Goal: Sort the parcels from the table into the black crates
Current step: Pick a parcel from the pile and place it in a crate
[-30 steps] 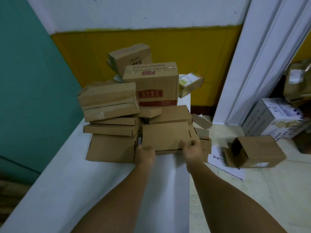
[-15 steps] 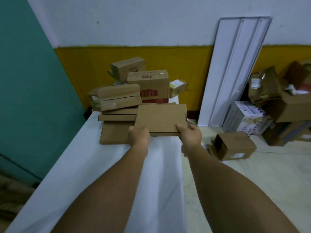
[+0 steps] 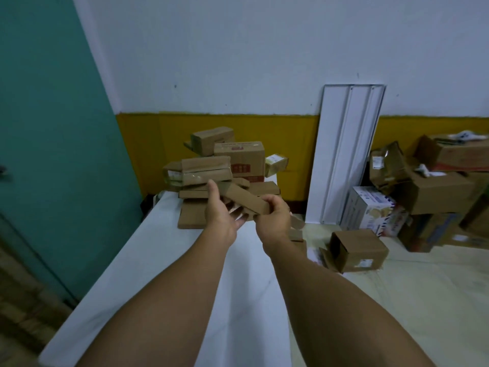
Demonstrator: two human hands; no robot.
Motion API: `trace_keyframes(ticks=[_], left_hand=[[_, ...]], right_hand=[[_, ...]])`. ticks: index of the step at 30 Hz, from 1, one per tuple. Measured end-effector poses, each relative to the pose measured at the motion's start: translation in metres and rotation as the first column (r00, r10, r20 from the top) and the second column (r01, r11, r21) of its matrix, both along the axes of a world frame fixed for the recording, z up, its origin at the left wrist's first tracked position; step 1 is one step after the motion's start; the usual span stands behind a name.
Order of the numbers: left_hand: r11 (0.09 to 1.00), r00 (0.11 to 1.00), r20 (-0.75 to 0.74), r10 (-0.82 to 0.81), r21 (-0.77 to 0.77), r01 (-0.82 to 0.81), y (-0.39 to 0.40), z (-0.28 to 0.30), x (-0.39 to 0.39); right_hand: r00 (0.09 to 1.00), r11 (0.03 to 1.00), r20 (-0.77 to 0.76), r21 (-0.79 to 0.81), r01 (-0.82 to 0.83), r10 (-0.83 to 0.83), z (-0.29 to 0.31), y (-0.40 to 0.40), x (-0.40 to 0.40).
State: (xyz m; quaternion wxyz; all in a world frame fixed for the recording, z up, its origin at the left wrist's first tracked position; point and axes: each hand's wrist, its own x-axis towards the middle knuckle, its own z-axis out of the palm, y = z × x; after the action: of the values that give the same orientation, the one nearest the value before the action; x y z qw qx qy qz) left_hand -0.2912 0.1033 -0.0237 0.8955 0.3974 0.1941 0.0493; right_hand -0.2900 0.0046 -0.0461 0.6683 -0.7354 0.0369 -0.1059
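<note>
While tilted, parcel point(image 3: 244, 198): held above the counter point(image 3: 164, 263) between both hands.
Left hand point(image 3: 221, 211): fingers point(image 3: 236, 211) spread beneath, thumb on top.
Right hand point(image 3: 272, 218): curled round the lower end.

Both hands point(image 3: 247, 217) grip tilted flat parcel point(image 3: 244, 198) above table point(image 3: 164, 260).

A tall white ribbed panel point(image 3: 349, 154) is leaned against the yellow-and-white wall point(image 3: 238, 75); a teal partition point(image 3: 53, 128) is seen at left.
</note>
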Motion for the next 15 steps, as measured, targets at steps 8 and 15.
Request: trace_keyframes(ticks=[8, 15], left_hand=[[0.973, 0.997, -0.051, 0.053, 0.229, -0.04, 0.005, 0.026, -0.044], [0.907, 0.999, -0.025, 0.029, 0.421, -0.016, -0.022, 0.024, -0.073]], right_hand=[[0.998, 0.993, -0.031, 0.102, -0.056, 0.06, 0.014, -0.016, -0.027], [0.967, 0.944, -0.238, 0.329, -0.01, 0.093, 0.027, -0.053, -0.031]])
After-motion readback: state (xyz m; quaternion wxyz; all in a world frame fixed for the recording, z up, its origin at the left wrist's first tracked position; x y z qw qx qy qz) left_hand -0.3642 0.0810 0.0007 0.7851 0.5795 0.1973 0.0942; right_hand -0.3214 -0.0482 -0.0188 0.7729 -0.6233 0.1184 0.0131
